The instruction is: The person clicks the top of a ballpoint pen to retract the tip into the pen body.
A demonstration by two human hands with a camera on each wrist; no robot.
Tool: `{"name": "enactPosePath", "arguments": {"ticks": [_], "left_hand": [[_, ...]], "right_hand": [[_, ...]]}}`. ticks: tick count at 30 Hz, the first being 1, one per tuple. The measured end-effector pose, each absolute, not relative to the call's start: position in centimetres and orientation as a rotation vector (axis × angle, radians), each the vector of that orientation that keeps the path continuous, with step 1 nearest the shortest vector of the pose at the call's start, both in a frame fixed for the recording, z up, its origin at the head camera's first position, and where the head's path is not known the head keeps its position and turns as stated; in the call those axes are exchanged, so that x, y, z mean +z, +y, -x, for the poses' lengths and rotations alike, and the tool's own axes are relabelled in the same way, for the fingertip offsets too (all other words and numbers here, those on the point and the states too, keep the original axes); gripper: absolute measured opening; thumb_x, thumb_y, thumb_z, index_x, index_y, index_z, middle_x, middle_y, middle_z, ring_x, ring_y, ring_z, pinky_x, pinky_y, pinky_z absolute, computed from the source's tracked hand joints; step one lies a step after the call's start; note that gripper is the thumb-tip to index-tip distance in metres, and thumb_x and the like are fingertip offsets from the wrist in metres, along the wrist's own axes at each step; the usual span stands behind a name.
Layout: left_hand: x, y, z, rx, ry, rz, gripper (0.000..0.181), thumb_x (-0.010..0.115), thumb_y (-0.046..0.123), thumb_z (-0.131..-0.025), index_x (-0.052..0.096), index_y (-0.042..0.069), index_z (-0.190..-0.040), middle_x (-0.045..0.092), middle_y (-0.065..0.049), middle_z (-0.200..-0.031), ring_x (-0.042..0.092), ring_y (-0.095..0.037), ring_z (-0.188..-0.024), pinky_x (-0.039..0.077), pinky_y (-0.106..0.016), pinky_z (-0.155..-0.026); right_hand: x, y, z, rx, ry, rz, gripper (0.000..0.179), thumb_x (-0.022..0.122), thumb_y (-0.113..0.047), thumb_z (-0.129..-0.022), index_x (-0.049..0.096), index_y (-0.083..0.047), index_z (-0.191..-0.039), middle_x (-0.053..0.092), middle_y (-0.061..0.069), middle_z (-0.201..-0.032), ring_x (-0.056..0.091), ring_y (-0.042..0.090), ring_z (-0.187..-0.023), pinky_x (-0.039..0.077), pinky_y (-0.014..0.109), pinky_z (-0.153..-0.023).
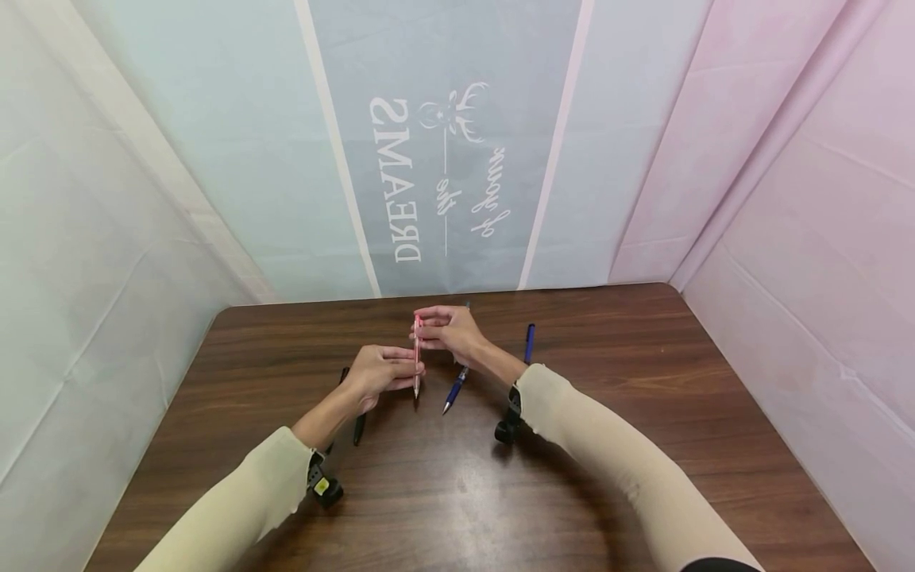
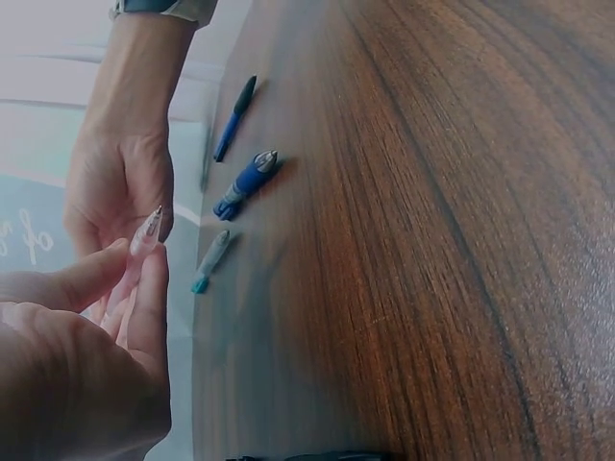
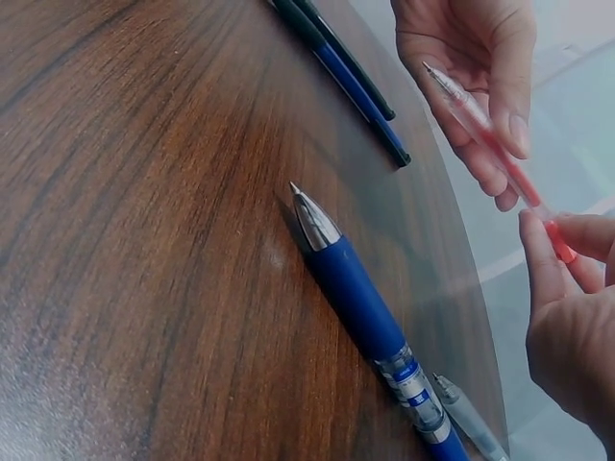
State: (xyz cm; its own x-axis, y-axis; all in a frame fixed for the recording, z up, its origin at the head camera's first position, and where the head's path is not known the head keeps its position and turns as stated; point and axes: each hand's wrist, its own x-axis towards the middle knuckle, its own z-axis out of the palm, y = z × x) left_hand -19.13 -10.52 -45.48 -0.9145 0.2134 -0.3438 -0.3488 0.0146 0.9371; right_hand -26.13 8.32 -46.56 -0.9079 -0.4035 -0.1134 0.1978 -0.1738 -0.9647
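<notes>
A clear pen with a red upper end (image 1: 418,349) is held above the table by both hands, its metal tip pointing toward the person. My left hand (image 1: 373,373) pinches the pen's lower barrel between thumb and fingers. At the red end, my right hand (image 1: 457,334) grips it with thumb and fingertips. Beneath and beside the right hand lies a blue pen with a silver tip (image 3: 356,298). Close to it is a clear pen with a teal end (image 2: 213,259), mostly hidden by the hand in the head view.
A slim blue pen (image 1: 530,342) lies behind the right forearm. Dark pens, one of them black (image 1: 360,429), lie under the left hand, partly covered. The brown wooden table (image 1: 457,492) ends at a printed cloth backdrop (image 1: 457,199), with pale cloth on both sides.
</notes>
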Motion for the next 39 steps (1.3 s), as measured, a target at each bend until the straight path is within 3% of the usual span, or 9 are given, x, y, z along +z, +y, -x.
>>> {"name": "enactPosePath", "arguments": {"ticks": [8,15,23,39], "left_hand": [[-45.29,-10.48,19.09,1.959,1.907,0.133,0.035,0.072,-0.004,-0.098,0.063,-0.019,-0.129,0.076,-0.027,-0.112,0.079,-0.025,-0.094,0.064,-0.039,-0.086],[-44.63,-10.41,19.13,1.956,1.907,0.139,0.034,0.071,-0.005,-0.098,0.063,-0.019,-0.128,0.078,-0.023,-0.106,0.079,-0.031,-0.099,0.064,-0.038,-0.085],[-44.62,-10.46,19.12,1.951,1.915,0.131,0.035,0.071,-0.005,-0.099,0.063,-0.019,-0.129,0.078,-0.024,-0.108,0.075,-0.039,-0.109,0.065,-0.038,-0.085],[-45.11,-10.83,19.03,1.937,1.929,0.132,0.036,0.071,-0.003,-0.099,0.063,-0.018,-0.13,0.076,-0.026,-0.112,0.075,-0.039,-0.111,0.064,-0.038,-0.087]], "right_hand": [[-46.46,8.26,26.1,-2.167,1.74,0.228,0.044,0.071,0.012,-0.095,0.057,0.019,-0.136,0.075,0.03,-0.107,0.079,0.022,-0.087,0.065,0.036,-0.084],[-46.4,8.27,26.24,-2.172,1.765,0.24,0.037,0.071,0.012,-0.095,0.061,0.02,-0.13,0.067,0.043,-0.117,0.079,0.021,-0.085,0.064,0.039,-0.087],[-46.38,8.26,26.26,-2.171,1.787,0.243,0.034,0.072,0.012,-0.094,0.065,0.018,-0.127,0.072,0.037,-0.111,0.079,0.021,-0.085,0.065,0.038,-0.085],[-46.48,8.02,25.89,-2.16,1.773,0.218,0.044,0.073,0.012,-0.093,0.063,0.01,-0.136,0.072,0.035,-0.113,0.079,0.027,-0.091,0.066,0.034,-0.081]]}}
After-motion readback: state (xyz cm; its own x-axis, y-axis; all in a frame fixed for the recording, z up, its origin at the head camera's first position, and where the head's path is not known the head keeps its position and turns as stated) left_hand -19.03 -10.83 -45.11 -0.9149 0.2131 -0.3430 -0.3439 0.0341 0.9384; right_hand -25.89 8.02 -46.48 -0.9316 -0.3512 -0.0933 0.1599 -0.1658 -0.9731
